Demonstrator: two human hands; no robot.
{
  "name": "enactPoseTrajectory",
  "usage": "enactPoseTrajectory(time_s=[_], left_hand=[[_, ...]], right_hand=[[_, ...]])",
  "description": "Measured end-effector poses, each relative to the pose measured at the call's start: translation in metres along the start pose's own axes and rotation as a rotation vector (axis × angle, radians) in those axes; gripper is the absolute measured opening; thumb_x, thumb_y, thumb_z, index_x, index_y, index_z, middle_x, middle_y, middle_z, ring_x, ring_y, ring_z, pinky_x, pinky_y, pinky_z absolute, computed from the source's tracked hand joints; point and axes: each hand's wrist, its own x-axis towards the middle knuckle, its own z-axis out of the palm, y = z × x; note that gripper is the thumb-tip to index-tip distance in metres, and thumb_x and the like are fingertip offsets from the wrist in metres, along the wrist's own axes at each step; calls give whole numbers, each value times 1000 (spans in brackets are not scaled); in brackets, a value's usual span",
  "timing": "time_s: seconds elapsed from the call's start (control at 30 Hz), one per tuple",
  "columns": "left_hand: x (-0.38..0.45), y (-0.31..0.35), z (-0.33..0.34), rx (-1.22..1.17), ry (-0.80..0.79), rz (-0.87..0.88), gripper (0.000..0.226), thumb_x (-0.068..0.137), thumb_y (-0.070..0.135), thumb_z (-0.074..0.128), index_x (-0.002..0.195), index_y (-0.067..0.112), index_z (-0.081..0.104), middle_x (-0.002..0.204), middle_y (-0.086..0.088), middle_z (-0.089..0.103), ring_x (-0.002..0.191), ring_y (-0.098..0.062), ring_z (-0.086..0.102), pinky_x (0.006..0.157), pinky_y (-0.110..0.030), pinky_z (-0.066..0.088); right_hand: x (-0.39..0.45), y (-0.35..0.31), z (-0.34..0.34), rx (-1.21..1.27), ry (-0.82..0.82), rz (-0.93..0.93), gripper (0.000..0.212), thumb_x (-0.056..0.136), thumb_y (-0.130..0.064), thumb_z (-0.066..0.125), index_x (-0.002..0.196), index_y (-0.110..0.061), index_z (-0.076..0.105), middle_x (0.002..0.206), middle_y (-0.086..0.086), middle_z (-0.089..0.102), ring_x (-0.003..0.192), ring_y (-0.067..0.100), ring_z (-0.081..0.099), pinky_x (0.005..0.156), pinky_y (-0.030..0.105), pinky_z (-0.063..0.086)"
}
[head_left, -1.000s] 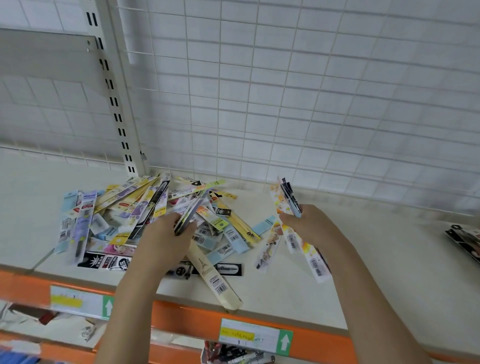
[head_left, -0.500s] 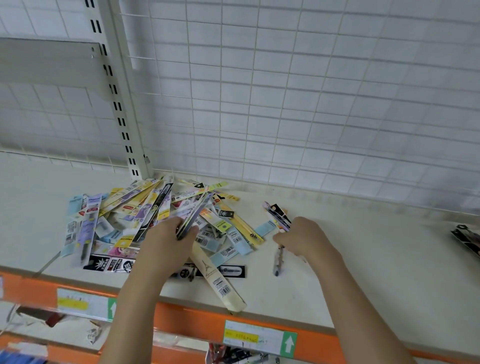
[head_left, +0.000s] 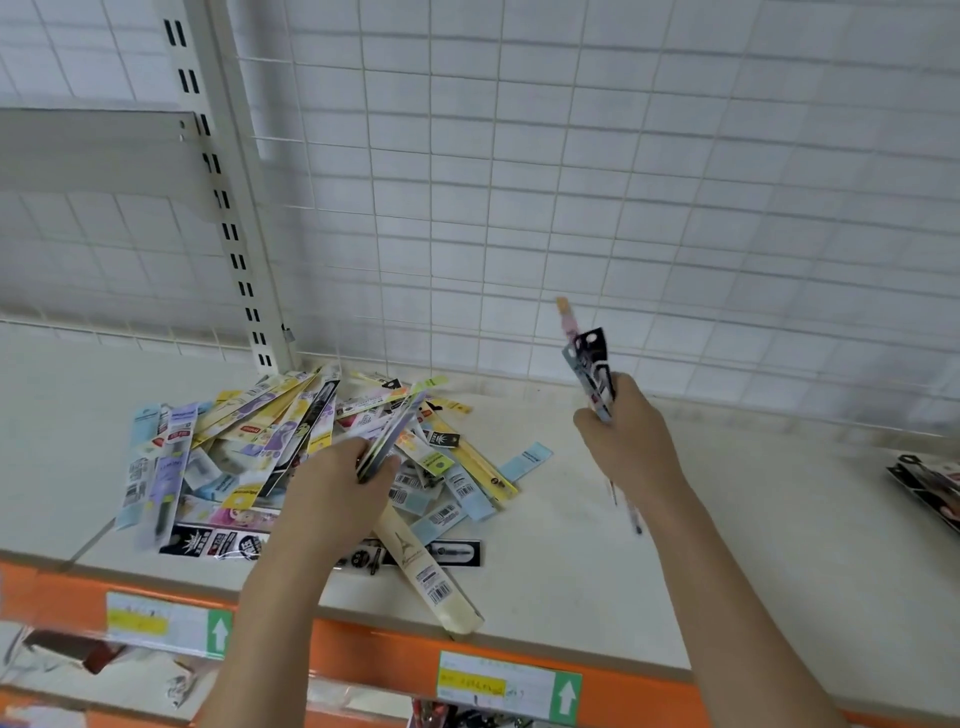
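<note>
A: Left hand (head_left: 332, 486) grips a thin stack of pen packets (head_left: 394, 437), just above the pile (head_left: 244, 452) on the shelf (head_left: 753, 545).

B: And the right hand (head_left: 631, 449) clutches another bunch (head_left: 592, 364), held upright, well clear of the pile, before the wire grid (head_left: 675, 208).

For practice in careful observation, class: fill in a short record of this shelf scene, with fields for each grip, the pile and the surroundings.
Left grip: holds a bundle of slim packets over the pile
Right grip: holds a second bundle upright, apart from the pile
Pile: loose packets heaped on the shelf by the slotted upright
Front edge: orange, with price labels; one cream packet overhangs it
Behind: white wire grid
</note>
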Motion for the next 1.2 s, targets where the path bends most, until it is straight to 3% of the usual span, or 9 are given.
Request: enactPoseTrajectory(time_s=[0.1, 0.2, 0.3, 0.47, 0.63, 0.77, 0.9, 1.07, 1.2], left_hand=[[0, 0, 0, -6, 8, -1, 34, 94, 30, 49, 84, -2, 57, 83, -21, 67, 74, -33, 61, 69, -39, 49], [1, -5, -1, -10, 18, -15, 33, 94, 29, 50, 85, -2, 58, 83, -22, 67, 77, -36, 63, 68, -40, 49], [1, -8, -3, 3, 38, -42, 33, 93, 29, 51, 79, 0, 57, 76, -19, 66, 70, -32, 61, 57, -32, 42], [-1, -10, -2, 90, 88, -105, 35, 90, 32, 57, 63, 13, 44, 58, -3, 49, 54, -16, 45, 47, -25, 31], [-7, -4, 7, 270, 16, -178, 46, 80, 55, 60, 83, 11, 45, 75, -3, 52, 71, -23, 52, 57, -28, 37], [-13, -1, 14, 317, -77, -220, 52, 76, 54, 66, 93, 11, 42, 91, -7, 54, 92, -30, 59, 70, -33, 43], [-10, 2, 13, 207, -105, -239, 50, 73, 42, 73, 89, 9, 39, 84, -7, 52, 80, -29, 56, 62, -31, 41], [-8, 7, 4, -40, -18, -243, 37, 75, 25, 75, 79, 14, 40, 74, -1, 50, 67, -19, 49, 52, -28, 38], [-4, 9, -7, -204, 36, -262, 40, 74, 23, 78, 91, 3, 48, 70, -3, 51, 58, -14, 46, 48, -25, 34]], right_hand=[[-1, -9, -3, 185, 34, -57, 13, 89, -9, 47, 91, -19, 55, 63, -5, 47, 56, 14, 44, 52, 26, 35], [-3, -13, -1, 329, 89, -73, 13, 90, -9, 48, 84, -20, 48, 61, -8, 43, 44, 2, 38, 44, 18, 37], [-7, -10, 6, 402, 108, -53, 10, 90, -7, 51, 86, -13, 45, 62, -3, 42, 40, 0, 39, 38, 10, 35], [-9, 2, 19, 349, 36, 34, 4, 88, -6, 52, 89, -9, 49, 72, 7, 48, 56, 15, 44, 42, 14, 39], [-7, 1, 17, 243, 15, 17, 16, 89, -21, 60, 98, -8, 55, 81, 5, 57, 65, 4, 53, 40, 9, 37], [-7, 2, 16, 184, 35, 18, 16, 89, -24, 61, 89, -10, 53, 77, 4, 56, 62, 5, 52, 40, 8, 36], [-5, 7, 15, 180, 18, 42, 21, 88, -19, 57, 73, -13, 44, 68, 5, 49, 55, 15, 46, 44, 17, 37], [-4, 6, 19, 174, 8, -18, 9, 91, -14, 51, 84, -10, 47, 69, 6, 50, 58, 20, 47, 48, 25, 40], [-3, -1, 26, 157, -52, -68, 6, 92, -10, 45, 92, -14, 49, 77, 8, 55, 68, 21, 56, 49, 23, 39]])
